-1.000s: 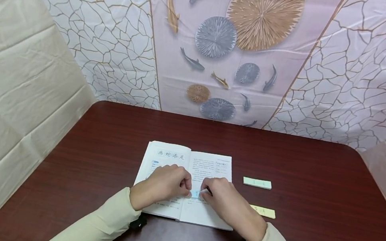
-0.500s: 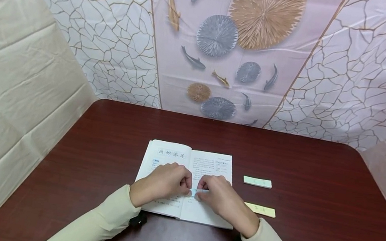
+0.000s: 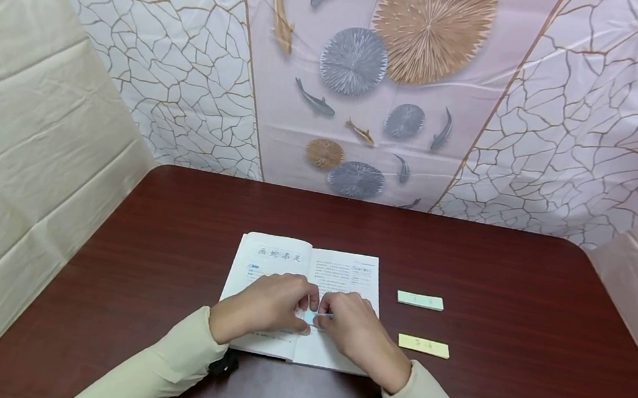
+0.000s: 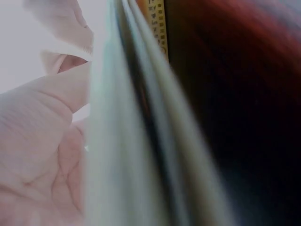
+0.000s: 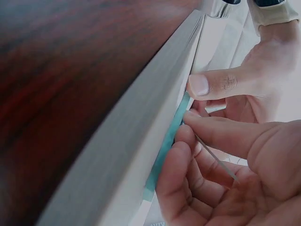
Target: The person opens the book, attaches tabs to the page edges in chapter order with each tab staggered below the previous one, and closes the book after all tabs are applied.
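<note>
Meeting over an open book (image 3: pixel 343 267), the two hands work at a blue note (image 3: pixel 310 318) that lies on the right-hand page, just beside the fold. The right hand (image 3: pixel 358 331) pinches a thin slip (image 5: pixel 216 159) of paper between thumb and fingertip, its other fingers curled; the slip slants toward the palm, and the blue note runs along the page just beside these fingers. The left hand (image 3: pixel 267 305) bends its fingers and rests its thumb at one end of the note; I cannot tell whether the fingers grip it. Pale sleeves (image 3: pixel 170 363) cover both forearms. Right of the book, a green note (image 3: pixel 420 300) and a yellow note (image 3: pixel 423 346) lie on the dark red table (image 3: pixel 519 316), the green one farther from the person. Behind hangs a cloth (image 3: pixel 277 154) printed with fish.
</note>
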`<state>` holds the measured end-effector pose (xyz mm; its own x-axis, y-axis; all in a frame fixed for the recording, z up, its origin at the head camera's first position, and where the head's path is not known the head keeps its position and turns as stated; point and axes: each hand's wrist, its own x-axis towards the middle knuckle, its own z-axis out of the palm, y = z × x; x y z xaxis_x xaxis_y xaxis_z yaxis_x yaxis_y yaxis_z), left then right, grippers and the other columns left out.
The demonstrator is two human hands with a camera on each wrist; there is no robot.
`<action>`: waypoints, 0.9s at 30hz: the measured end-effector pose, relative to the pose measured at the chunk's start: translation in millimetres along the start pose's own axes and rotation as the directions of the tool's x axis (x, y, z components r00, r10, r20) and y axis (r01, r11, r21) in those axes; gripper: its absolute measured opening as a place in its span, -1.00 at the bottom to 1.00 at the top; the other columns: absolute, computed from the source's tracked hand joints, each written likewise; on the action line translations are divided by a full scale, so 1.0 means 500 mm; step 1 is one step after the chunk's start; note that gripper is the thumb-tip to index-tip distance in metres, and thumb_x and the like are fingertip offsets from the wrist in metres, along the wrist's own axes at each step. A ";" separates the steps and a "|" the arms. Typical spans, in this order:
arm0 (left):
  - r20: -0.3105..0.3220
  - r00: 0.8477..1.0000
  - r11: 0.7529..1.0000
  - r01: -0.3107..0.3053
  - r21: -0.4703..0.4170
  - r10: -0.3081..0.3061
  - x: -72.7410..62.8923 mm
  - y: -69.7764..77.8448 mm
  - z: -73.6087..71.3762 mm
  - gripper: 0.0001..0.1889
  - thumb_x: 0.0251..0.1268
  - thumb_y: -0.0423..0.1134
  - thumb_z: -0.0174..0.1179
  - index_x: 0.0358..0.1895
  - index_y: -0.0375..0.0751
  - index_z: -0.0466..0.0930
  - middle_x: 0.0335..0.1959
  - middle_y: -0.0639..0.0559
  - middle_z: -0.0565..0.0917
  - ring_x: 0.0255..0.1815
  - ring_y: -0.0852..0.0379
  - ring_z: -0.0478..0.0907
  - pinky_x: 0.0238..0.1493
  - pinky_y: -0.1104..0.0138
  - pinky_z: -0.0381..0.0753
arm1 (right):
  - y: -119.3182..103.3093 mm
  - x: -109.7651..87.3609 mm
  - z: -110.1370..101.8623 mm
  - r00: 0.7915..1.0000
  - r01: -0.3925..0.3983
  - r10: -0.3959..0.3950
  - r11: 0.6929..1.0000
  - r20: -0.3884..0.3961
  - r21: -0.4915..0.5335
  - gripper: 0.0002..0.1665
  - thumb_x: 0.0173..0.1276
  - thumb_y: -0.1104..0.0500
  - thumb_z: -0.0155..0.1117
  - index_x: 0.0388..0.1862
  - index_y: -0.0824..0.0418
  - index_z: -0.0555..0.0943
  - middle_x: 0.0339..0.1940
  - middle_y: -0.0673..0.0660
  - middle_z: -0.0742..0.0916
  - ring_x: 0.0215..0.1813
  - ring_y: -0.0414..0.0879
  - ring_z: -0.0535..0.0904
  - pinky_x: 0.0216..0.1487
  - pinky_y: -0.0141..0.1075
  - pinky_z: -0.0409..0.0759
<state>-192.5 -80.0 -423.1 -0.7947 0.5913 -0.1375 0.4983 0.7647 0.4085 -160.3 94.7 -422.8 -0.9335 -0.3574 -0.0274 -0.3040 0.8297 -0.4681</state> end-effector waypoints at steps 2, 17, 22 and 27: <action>-0.008 1.000 1.000 -0.007 0.013 0.007 0.000 0.002 0.001 -0.72 0.05 -0.17 0.65 -0.20 0.05 0.74 -0.33 0.26 0.61 -0.33 0.26 0.51 -0.31 0.26 0.51 | -0.001 -0.002 -0.002 1.000 0.010 -0.010 1.000 -0.004 -0.009 -0.69 0.32 0.29 0.53 -0.54 0.08 0.60 -0.63 -0.11 0.58 -0.45 -0.18 0.45 -0.36 -0.23 0.42; -0.013 0.999 0.998 -0.038 0.045 0.039 0.007 0.011 0.005 -0.70 0.08 -0.18 0.62 -0.12 0.05 0.75 -0.32 0.26 0.62 -0.29 0.24 0.54 -0.30 0.25 0.54 | 0.011 -0.002 -0.035 0.993 0.009 -0.016 0.998 0.115 0.062 -0.69 0.41 0.27 0.43 -0.50 0.06 0.54 -0.54 -0.10 0.55 -0.39 -0.18 0.44 -0.28 -0.28 0.43; -0.035 0.998 0.998 -0.055 0.031 0.056 0.004 0.011 0.006 -0.71 0.11 -0.17 0.62 -0.13 0.05 0.75 -0.32 0.24 0.61 -0.31 0.25 0.52 -0.33 0.27 0.52 | 0.016 -0.002 -0.042 0.989 0.037 -0.049 0.995 0.138 0.091 -0.70 0.40 0.31 0.37 -0.50 0.08 0.52 -0.53 -0.08 0.55 -0.40 -0.19 0.43 -0.30 -0.31 0.41; -0.066 0.993 0.995 -0.102 0.001 0.102 0.000 0.009 0.008 -0.78 0.12 -0.22 0.60 -0.28 0.07 0.71 -0.39 0.21 0.59 -0.38 0.26 0.47 -0.40 0.32 0.47 | 0.025 0.000 -0.050 0.981 0.059 -0.082 0.989 0.174 0.132 -0.75 0.38 0.31 0.30 -0.48 0.09 0.53 -0.50 -0.07 0.56 -0.37 -0.19 0.44 -0.29 -0.32 0.42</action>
<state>-188.7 -75.5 -424.7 -0.7608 0.6481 -0.0347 0.5776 0.7004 0.4193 -168.7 116.0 -406.5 -0.8581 -0.4934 -0.1422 -0.3309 0.7431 -0.5817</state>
